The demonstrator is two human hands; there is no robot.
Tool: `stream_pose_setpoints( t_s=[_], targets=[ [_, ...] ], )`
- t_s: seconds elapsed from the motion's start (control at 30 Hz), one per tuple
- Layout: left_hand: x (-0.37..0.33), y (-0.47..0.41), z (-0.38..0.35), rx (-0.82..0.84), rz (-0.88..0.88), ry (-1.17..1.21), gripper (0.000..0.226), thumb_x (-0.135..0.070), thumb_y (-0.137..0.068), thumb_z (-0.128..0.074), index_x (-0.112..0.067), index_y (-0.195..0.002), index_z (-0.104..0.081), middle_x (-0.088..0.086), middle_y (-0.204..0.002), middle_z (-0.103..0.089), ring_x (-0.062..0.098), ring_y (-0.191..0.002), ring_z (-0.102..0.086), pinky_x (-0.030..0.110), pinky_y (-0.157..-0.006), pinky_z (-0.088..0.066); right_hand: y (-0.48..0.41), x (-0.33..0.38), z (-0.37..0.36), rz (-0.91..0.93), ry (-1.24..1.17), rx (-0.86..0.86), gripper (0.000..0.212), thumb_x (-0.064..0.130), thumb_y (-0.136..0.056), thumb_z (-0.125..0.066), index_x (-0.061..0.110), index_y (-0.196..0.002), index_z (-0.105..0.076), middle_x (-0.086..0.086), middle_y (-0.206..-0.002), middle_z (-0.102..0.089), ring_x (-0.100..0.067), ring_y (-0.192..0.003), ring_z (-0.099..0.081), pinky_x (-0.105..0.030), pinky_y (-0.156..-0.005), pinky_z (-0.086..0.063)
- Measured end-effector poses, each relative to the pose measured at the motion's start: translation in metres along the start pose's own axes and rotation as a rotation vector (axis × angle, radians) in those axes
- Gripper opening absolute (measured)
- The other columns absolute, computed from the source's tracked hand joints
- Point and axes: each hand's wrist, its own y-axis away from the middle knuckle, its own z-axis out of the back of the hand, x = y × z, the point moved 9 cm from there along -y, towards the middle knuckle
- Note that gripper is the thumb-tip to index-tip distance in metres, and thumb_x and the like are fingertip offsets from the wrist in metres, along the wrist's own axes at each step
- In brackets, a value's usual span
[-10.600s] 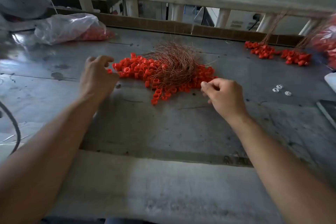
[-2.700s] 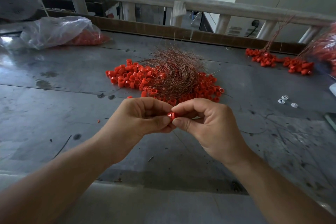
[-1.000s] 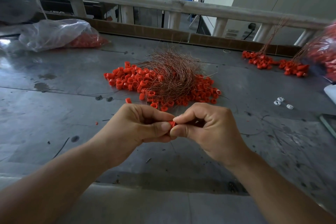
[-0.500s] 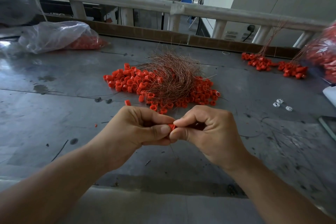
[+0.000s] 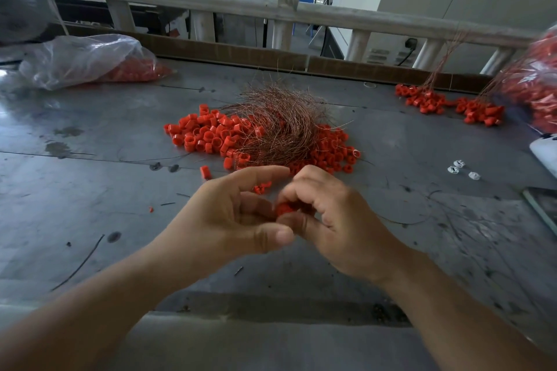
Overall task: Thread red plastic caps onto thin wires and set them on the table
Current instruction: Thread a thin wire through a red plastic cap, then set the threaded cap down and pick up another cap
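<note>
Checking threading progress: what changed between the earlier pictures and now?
Both hands left the cap pile and met over one red cap. The right hand grips it; the left hand has loosened its pinch, index finger lifted. Cap pile, wire bundle and bag stayed put.

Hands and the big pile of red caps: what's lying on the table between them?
In the head view, just a few loose caps on the grey table, between the left hand, the right hand and the cap pile.
</note>
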Motion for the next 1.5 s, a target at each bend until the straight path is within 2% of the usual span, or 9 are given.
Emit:
stream_pose_setpoints(
  t_s=[0.33, 0.6, 0.7, 0.8, 0.9, 1.13, 1.27, 1.37, 1.5],
  targets=[
    [-0.003, 0.005, -0.008, 0.028, -0.056, -0.070, 0.067, -0.009, -0.066, -0.068, -0.034, -0.123, -0.043, 0.009, -0.070, -0.069, 0.020, -0.064, -0.066, 0.026, -0.062, -0.054, 0.005, 0.007, -0.006, -0.036, 0.021, -0.016, 0.005, 0.009, -0.073, -0.058, 0.008, -0.076, -0.061, 0.012, -0.076, -0.047, -0.008, -0.068, -0.050, -0.035, -0.058, -0.048],
    [0.003, -0.001, 0.004, -0.026, 0.092, 0.015, 0.051, -0.015, -0.060, -0.068, -0.017, -0.110, -0.057, 0.013, -0.068, -0.069, 0.021, -0.059, -0.067, 0.024, -0.052, -0.053, 0.004, -0.009, -0.012, -0.149, -0.140, 0.019, 0.026, 0.026, -0.063, -0.081, 0.027, -0.078, -0.061, 0.010, -0.072, -0.055, -0.001, -0.068, -0.054, -0.015, -0.060, -0.044],
    [-0.001, -0.004, 0.015, -0.094, 0.071, 0.163, 0.037, -0.008, -0.069, -0.072, -0.012, -0.104, -0.062, 0.016, -0.071, -0.070, 0.022, -0.057, -0.067, 0.024, -0.048, -0.052, 0.008, -0.029, -0.012, -0.341, -0.307, 0.035, 0.034, 0.043, -0.058, -0.077, 0.035, -0.085, -0.060, 0.007, -0.079, -0.065, -0.002, -0.069, -0.060, -0.021, -0.067, -0.052],
    [-0.003, -0.005, 0.021, -0.104, 0.056, 0.291, 0.034, -0.007, -0.063, -0.068, -0.010, -0.097, -0.069, 0.020, -0.076, -0.069, 0.025, -0.061, -0.068, 0.025, -0.051, -0.054, 0.008, -0.028, -0.012, -0.351, -0.353, 0.038, 0.016, 0.020, -0.072, -0.076, 0.030, -0.076, -0.064, 0.012, -0.069, -0.066, 0.000, -0.065, -0.061, -0.019, -0.064, -0.051],
    [-0.006, -0.005, 0.018, -0.058, 0.031, 0.355, 0.035, 0.001, -0.059, -0.074, -0.010, -0.092, -0.073, 0.019, -0.077, -0.070, 0.025, -0.064, -0.069, 0.024, -0.054, -0.055, 0.008, -0.026, -0.008, -0.354, -0.345, 0.007, 0.020, 0.010, -0.077, -0.072, 0.029, -0.072, -0.064, 0.015, -0.062, -0.064, 0.001, -0.060, -0.059, -0.018, -0.061, -0.051],
    [-0.009, -0.006, 0.018, -0.027, -0.006, 0.425, 0.028, -0.001, -0.062, -0.065, -0.008, -0.088, -0.073, 0.017, -0.078, -0.071, 0.024, -0.067, -0.070, 0.023, -0.056, -0.055, 0.010, -0.026, -0.014, -0.451, -0.449, 0.028, 0.016, 0.007, -0.087, -0.059, 0.020, -0.080, -0.064, 0.003, -0.062, -0.067, -0.009, -0.058, -0.064, -0.020, -0.055, -0.051],
    [-0.007, -0.007, 0.023, -0.060, -0.016, 0.416, 0.026, 0.003, -0.068, -0.056, -0.008, -0.085, -0.074, 0.015, -0.078, -0.071, 0.022, -0.069, -0.070, 0.024, -0.060, -0.056, 0.013, -0.028, -0.015, -0.547, -0.685, 0.056, 0.022, 0.030, -0.077, -0.059, 0.010, -0.086, -0.063, 0.000, -0.060, -0.066, -0.011, -0.051, -0.061, -0.019, -0.047, -0.047],
    [-0.007, -0.007, 0.022, -0.037, -0.019, 0.422, 0.026, 0.000, -0.062, -0.066, -0.008, -0.085, -0.074, 0.015, -0.078, -0.071, 0.022, -0.069, -0.070, 0.024, -0.060, -0.056, 0.013, -0.027, -0.015, -0.518, -0.570, 0.065, 0.003, 0.015, -0.080, -0.066, 0.018, -0.080, -0.064, 0.002, -0.057, -0.064, -0.008, -0.050, -0.059, -0.018, -0.048, -0.047],
    [-0.010, -0.005, 0.021, 0.024, -0.025, 0.379, 0.039, -0.006, -0.053, -0.080, -0.010, -0.091, -0.072, 0.017, -0.078, -0.070, 0.026, -0.064, -0.069, 0.025, -0.051, -0.055, 0.010, -0.030, 0.003, -0.449, -0.390, -0.066, 0.015, 0.014, -0.078, -0.070, 0.026, -0.069, -0.066, 0.007, -0.057, -0.064, -0.003, -0.047, -0.056, -0.015, -0.044, -0.043]
  ],
)
